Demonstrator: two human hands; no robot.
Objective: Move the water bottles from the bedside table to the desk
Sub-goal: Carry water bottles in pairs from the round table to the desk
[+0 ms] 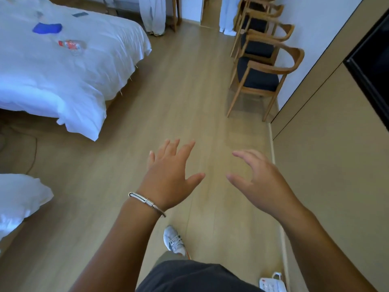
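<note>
My left hand (170,175), with a silver bracelet on its wrist, is held out over the wooden floor with its fingers spread and nothing in it. My right hand (261,182) hangs beside it, fingers apart and slightly curled, also holding nothing. A clear water bottle (72,46) with a red label lies on its side on the white bed (52,81) at the upper left, far from both hands. No bedside table or desk top shows in this view.
Several wooden chairs (259,74) with dark seats line the right wall. A dark screen (372,66) hangs on the beige panel at right. A blue object (47,28) lies on the bed. A second white duvet (19,199) is at left, a white telephone (271,286) on the floor.
</note>
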